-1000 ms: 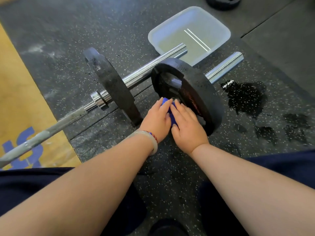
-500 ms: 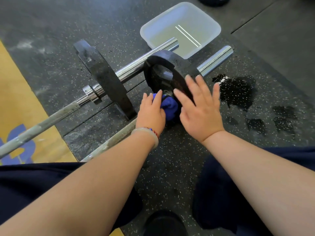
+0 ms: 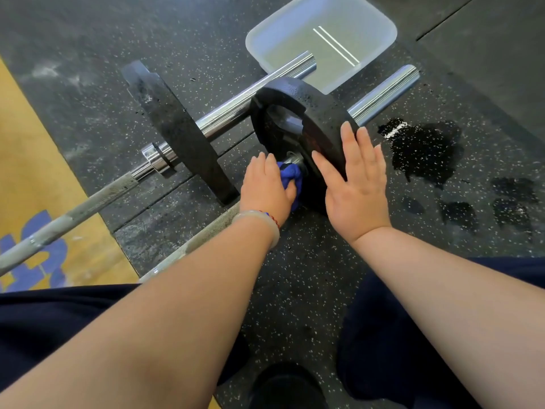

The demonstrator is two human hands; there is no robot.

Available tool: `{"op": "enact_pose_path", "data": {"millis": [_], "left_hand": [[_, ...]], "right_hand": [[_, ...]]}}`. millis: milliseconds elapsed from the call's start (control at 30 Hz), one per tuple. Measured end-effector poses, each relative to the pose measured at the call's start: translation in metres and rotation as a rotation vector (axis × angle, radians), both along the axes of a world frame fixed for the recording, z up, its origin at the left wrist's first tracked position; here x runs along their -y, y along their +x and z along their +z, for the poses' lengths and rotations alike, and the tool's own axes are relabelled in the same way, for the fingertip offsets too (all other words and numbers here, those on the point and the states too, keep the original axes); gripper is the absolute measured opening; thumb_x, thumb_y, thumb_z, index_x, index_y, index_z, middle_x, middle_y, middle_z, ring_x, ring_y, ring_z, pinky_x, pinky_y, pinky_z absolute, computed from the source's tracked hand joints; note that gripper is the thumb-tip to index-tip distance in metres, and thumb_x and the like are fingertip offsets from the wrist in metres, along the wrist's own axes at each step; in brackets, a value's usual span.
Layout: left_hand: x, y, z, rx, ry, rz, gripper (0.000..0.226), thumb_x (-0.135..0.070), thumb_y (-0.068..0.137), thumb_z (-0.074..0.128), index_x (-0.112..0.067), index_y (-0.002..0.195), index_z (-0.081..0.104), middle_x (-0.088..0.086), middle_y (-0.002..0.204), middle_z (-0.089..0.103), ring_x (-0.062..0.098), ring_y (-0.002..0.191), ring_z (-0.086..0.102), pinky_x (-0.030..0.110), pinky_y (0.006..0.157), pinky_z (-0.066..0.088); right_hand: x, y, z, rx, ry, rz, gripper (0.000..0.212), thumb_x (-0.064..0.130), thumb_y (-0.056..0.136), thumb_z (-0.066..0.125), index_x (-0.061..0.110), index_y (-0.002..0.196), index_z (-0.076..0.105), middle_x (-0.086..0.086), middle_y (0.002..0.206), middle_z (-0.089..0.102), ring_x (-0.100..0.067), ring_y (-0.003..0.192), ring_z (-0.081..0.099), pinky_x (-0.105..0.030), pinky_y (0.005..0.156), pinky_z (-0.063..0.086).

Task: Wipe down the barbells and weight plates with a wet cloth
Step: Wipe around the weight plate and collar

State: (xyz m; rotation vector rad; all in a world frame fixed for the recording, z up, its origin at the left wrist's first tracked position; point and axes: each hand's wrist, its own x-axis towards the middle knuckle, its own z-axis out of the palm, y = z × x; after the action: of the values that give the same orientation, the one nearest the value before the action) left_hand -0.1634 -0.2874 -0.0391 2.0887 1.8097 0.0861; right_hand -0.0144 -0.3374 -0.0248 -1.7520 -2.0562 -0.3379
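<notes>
Wearing a pale, translucent bangle (image 3: 256,216) on the left wrist, smooth, rounded and thick, catching a little light along its rim. Wearing just beyond it, on the side nearer the left hand (image 3: 265,187), a thin cord (image 3: 274,221) showing red beads or knots and one spot of blue. Going bare-armed on both sides, uncovered from the wrists as far back as can be seen. Wearing dark navy legwear (image 3: 59,320) over both legs, matt and unpatterned, filling the lower corners of the view; whether shorts or trousers, impossible to tell. Wearing a black shoe (image 3: 287,385), rounded at the toe, showing only in part at the bottom centre.
</notes>
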Motion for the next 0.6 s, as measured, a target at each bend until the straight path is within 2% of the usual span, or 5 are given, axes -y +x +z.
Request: {"op": "enact_pose_path", "data": {"millis": [233,300,367,467,600], "left_hand": [[-0.020,0.007,0.006,0.060,-0.090,0.068,0.040,-0.035,0.093,0.045,-0.005,0.120,0.049,0.014,0.124,0.053,0.033,0.115,0.049,0.037,0.091,0.038],[-0.022,0.007,0.005,0.129,-0.158,0.134,0.054,-0.035,0.094,0.045,-0.003,0.137,0.036,0.017,0.142,0.040,0.034,0.126,0.043,0.038,0.098,0.037],[-0.009,0.010,0.000,0.002,-0.103,0.131,0.064,-0.037,0.096,0.045,-0.001,0.145,0.024,0.019,0.151,0.024,0.032,0.136,0.029,0.039,0.112,0.027],[0.009,0.015,-0.009,-0.199,0.083,-0.008,0.058,-0.039,0.096,0.043,-0.001,0.138,0.033,0.017,0.142,0.036,0.032,0.134,0.029,0.040,0.114,0.022],[-0.013,0.013,-0.003,-0.090,-0.006,0.042,0.039,-0.037,0.096,0.040,-0.006,0.116,0.053,0.013,0.118,0.054,0.031,0.111,0.049,0.036,0.088,0.039]], "right_hand": [[0.004,-0.002,-0.007,-0.034,0.016,-0.042,0.036,0.007,0.088,0.054,0.020,0.120,0.064,-0.020,0.149,0.028,-0.041,0.139,0.017,-0.051,0.115,0.010],[0.004,-0.003,-0.006,-0.046,0.017,-0.038,0.034,0.007,0.088,0.054,0.019,0.118,0.065,-0.021,0.149,0.030,-0.041,0.139,0.017,-0.050,0.115,0.009],[0.005,-0.004,-0.006,-0.047,0.015,-0.033,0.032,0.007,0.089,0.053,0.019,0.116,0.065,-0.022,0.149,0.030,-0.042,0.139,0.017,-0.051,0.115,0.010],[0.007,-0.003,-0.008,-0.039,0.019,-0.048,0.029,0.008,0.089,0.053,0.019,0.113,0.066,-0.020,0.150,0.028,-0.042,0.139,0.018,-0.054,0.115,0.012],[0.007,-0.003,-0.009,-0.042,0.031,-0.053,0.026,0.009,0.089,0.055,0.019,0.110,0.068,-0.018,0.149,0.027,-0.042,0.139,0.017,-0.052,0.116,0.010]]}}
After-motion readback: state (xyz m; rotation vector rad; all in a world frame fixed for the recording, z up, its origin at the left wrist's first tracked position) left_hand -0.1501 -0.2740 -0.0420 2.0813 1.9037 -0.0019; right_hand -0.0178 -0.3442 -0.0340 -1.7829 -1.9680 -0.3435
